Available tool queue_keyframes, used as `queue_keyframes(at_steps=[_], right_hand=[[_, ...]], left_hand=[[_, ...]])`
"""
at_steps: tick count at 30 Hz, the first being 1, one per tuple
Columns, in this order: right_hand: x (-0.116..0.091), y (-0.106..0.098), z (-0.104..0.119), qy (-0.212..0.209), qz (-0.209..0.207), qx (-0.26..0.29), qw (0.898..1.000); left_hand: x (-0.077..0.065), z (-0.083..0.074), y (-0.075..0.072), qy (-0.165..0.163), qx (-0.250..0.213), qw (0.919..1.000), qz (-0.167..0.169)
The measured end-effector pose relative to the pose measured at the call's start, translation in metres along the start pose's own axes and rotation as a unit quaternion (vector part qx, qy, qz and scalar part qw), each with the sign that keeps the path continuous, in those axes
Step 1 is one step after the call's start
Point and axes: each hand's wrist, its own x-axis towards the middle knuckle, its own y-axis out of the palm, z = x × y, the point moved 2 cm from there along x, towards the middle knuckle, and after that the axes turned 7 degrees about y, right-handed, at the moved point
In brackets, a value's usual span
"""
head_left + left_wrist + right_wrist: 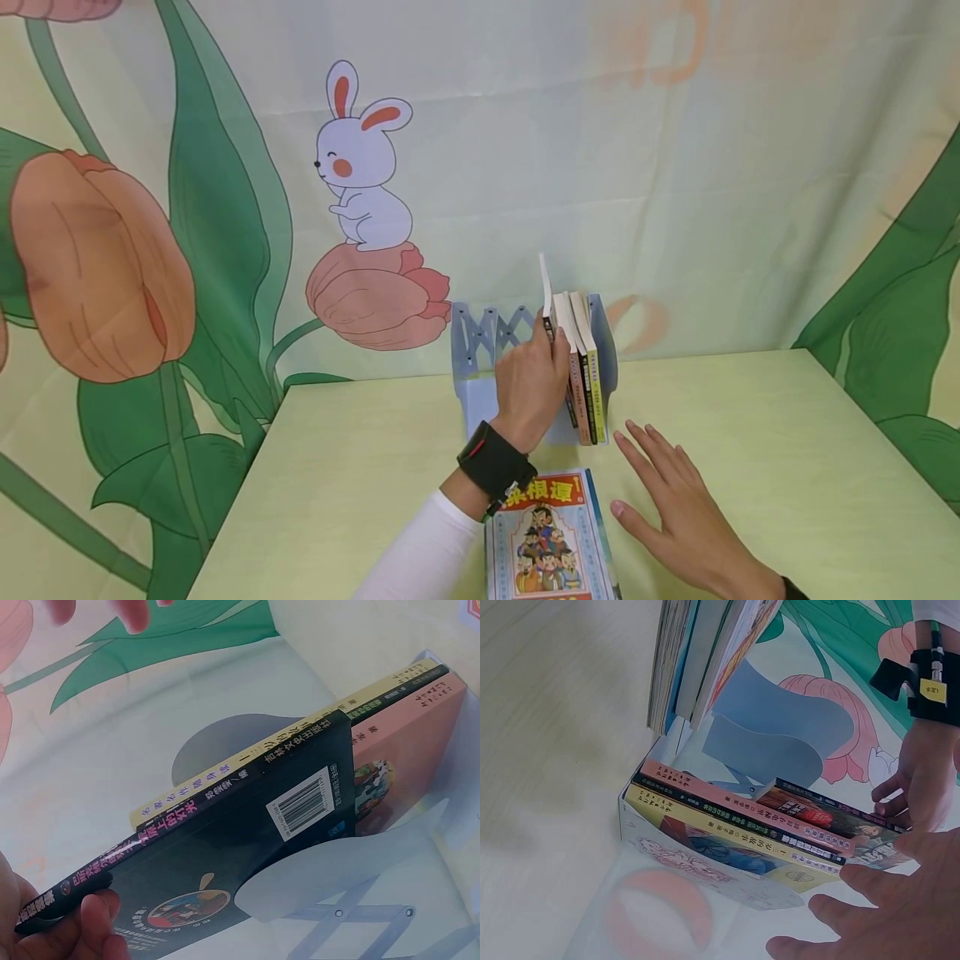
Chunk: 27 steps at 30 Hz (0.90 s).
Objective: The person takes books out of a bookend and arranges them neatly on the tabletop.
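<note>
My left hand (528, 383) pinches the upper end of a black-covered book (217, 859) between thumb and fingers. This book stands higher than its neighbours, tilted, in a blue-grey expandable bookend rack (480, 402). Beside it in the rack stand a pink book (742, 804), a thin black-spined book (367, 712) and a yellow book (705, 829), against the right-hand end plate. My right hand (675, 508) hovers right of the rack, fingers spread and holding nothing. In the right wrist view its fingers (840, 919) are close to the books' upper ends.
In front of the rack lies a stack of books, its top one a colourful comic (547, 542), partly under my left forearm. Criss-cross slats (480, 333) form the rack's back. A printed curtain (525, 167) hangs behind the pale table (360, 467).
</note>
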Motion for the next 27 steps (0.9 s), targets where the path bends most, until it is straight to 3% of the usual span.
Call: queue_keyframes(at_steps=[27], right_hand=[[0.035, -0.017, 0.006, -0.048, -0.012, 0.028, 0.998]], left_hand=[[0.003, -0.006, -0.013, 0.011, 0.0, 0.9998, -0.019]])
